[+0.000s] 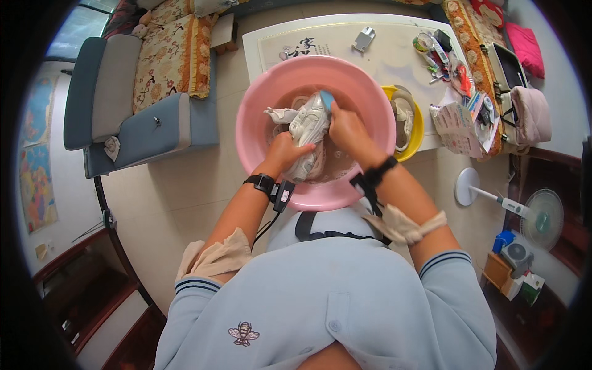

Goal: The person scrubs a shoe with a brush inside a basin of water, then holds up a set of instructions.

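Observation:
A large pink plastic basin holds murky, slightly foamy water. Over it my left hand grips a white lace-up sneaker by its side, the thumb lying across the shoe. My right hand is closed on a small blue object, probably a brush, pressed against the upper end of the sneaker. Another pale shoe lies partly hidden beneath the sneaker in the water. Beside the basin, a yellow basin contains a white and beige item, perhaps a shoe.
Behind the basins stands a white table bearing a grey metal-looking piece, a jar and a box of small items. A blue-grey sofa is at left, a standing fan at right.

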Action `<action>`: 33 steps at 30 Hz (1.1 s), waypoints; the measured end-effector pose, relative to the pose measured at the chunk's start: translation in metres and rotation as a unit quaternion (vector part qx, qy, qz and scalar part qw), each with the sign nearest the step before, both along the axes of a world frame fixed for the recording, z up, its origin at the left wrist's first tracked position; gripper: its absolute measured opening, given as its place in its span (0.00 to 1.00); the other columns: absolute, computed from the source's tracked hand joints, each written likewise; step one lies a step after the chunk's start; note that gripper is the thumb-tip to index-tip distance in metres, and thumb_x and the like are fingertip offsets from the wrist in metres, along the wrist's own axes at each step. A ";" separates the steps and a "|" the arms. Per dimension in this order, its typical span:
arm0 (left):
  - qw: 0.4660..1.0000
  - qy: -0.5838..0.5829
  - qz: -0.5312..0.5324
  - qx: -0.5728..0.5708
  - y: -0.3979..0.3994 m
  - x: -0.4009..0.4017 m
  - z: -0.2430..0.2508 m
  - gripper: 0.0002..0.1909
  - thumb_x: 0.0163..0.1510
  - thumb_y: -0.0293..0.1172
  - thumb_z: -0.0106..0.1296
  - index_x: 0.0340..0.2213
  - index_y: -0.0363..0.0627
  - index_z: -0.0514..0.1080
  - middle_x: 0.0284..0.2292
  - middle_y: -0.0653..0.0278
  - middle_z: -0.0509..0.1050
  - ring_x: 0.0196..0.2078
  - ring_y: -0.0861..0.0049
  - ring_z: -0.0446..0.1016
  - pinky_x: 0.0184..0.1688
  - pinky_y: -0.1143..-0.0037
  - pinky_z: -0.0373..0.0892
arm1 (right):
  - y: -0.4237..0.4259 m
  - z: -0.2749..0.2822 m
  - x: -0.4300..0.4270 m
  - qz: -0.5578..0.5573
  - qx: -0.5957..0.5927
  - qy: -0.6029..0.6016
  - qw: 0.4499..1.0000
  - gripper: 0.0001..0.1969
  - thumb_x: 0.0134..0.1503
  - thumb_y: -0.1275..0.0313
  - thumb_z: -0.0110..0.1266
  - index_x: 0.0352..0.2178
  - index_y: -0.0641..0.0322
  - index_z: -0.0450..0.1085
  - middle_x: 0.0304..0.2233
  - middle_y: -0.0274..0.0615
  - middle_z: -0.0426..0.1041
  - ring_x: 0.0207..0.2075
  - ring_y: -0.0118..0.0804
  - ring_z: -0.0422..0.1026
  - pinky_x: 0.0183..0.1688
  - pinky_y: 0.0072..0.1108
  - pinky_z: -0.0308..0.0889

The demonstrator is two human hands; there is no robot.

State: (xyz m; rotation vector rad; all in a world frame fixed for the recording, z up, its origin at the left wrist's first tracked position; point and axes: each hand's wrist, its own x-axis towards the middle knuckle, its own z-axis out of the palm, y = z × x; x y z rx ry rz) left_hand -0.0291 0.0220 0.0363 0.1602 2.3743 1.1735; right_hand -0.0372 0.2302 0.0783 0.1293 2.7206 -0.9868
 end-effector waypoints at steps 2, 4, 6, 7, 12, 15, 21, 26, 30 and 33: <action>1.000 -0.020 -0.010 0.000 0.007 -0.002 0.021 0.32 0.39 0.52 0.63 0.35 0.32 0.75 0.29 0.45 0.77 0.33 0.56 0.77 0.37 0.66 0.70 | 0.009 -0.011 -0.028 0.019 0.013 -0.007 1.000 0.18 0.56 0.74 0.36 0.47 0.70 0.65 0.33 0.64 0.73 0.37 0.62 0.72 0.41 0.44 0.66; 1.000 -0.007 -0.007 -0.012 -0.003 0.001 0.008 0.31 0.40 0.51 0.64 0.35 0.32 0.75 0.29 0.48 0.77 0.33 0.59 0.77 0.37 0.67 0.70 | 0.005 -0.011 -0.024 0.044 0.005 -0.010 0.999 0.19 0.57 0.74 0.36 0.48 0.70 0.65 0.34 0.64 0.73 0.37 0.62 0.72 0.41 0.44 0.66; 1.000 0.003 -0.008 -0.019 -0.006 0.000 -0.001 0.30 0.41 0.50 0.64 0.36 0.33 0.75 0.30 0.50 0.78 0.33 0.62 0.78 0.38 0.68 0.70 | 0.002 0.006 0.014 0.044 0.009 -0.018 0.999 0.20 0.56 0.74 0.35 0.50 0.69 0.63 0.34 0.64 0.73 0.36 0.62 0.72 0.41 0.44 0.65; 1.000 0.019 -0.004 0.008 -0.003 0.004 0.000 0.30 0.40 0.50 0.64 0.36 0.33 0.75 0.30 0.50 0.78 0.33 0.62 0.78 0.38 0.68 0.70 | 0.001 0.012 0.029 0.046 0.026 -0.076 0.996 0.21 0.56 0.73 0.37 0.50 0.69 0.63 0.34 0.63 0.73 0.36 0.62 0.72 0.41 0.45 0.65; 0.999 -0.021 -0.011 -0.043 0.003 0.000 -0.003 0.31 0.40 0.52 0.63 0.35 0.32 0.75 0.30 0.45 0.77 0.34 0.55 0.77 0.37 0.66 0.70 | 0.010 -0.023 -0.028 0.014 0.006 0.013 1.000 0.17 0.55 0.73 0.40 0.45 0.66 0.66 0.34 0.63 0.73 0.36 0.62 0.72 0.41 0.43 0.66; 0.999 -0.008 -0.015 -0.047 0.003 -0.001 0.015 0.31 0.39 0.51 0.63 0.34 0.32 0.76 0.29 0.46 0.77 0.33 0.56 0.77 0.37 0.67 0.70 | 0.007 -0.021 -0.035 0.034 0.029 -0.010 0.999 0.16 0.55 0.73 0.40 0.43 0.67 0.66 0.35 0.63 0.73 0.37 0.61 0.72 0.41 0.43 0.66; 1.000 -0.027 -0.004 0.004 0.001 0.005 0.009 0.30 0.39 0.51 0.63 0.35 0.32 0.76 0.29 0.47 0.77 0.33 0.57 0.77 0.37 0.67 0.70 | -0.003 0.006 0.005 0.044 0.026 -0.058 0.997 0.19 0.54 0.73 0.39 0.47 0.69 0.64 0.35 0.63 0.73 0.38 0.59 0.73 0.42 0.42 0.67; 1.000 0.008 -0.010 0.027 0.003 0.002 -0.001 0.31 0.40 0.50 0.63 0.35 0.32 0.75 0.29 0.46 0.77 0.32 0.57 0.77 0.37 0.67 0.70 | 0.009 -0.028 -0.046 0.030 0.017 -0.002 0.999 0.18 0.55 0.73 0.39 0.46 0.69 0.66 0.35 0.63 0.73 0.38 0.60 0.72 0.42 0.43 0.66; 0.999 0.006 0.006 0.051 0.000 0.006 0.000 0.30 0.40 0.51 0.63 0.35 0.32 0.75 0.30 0.46 0.77 0.33 0.57 0.77 0.37 0.66 0.70 | 0.002 0.009 0.014 0.024 0.023 -0.064 0.997 0.17 0.56 0.72 0.39 0.45 0.69 0.66 0.36 0.62 0.73 0.40 0.60 0.72 0.43 0.43 0.66; 0.999 -0.041 0.003 0.008 -0.004 0.006 -0.012 0.29 0.41 0.49 0.63 0.36 0.35 0.76 0.31 0.47 0.77 0.34 0.58 0.77 0.38 0.66 0.69 | -0.002 0.011 0.009 0.035 0.015 -0.071 0.997 0.18 0.56 0.72 0.39 0.45 0.69 0.66 0.35 0.63 0.73 0.40 0.61 0.72 0.43 0.43 0.66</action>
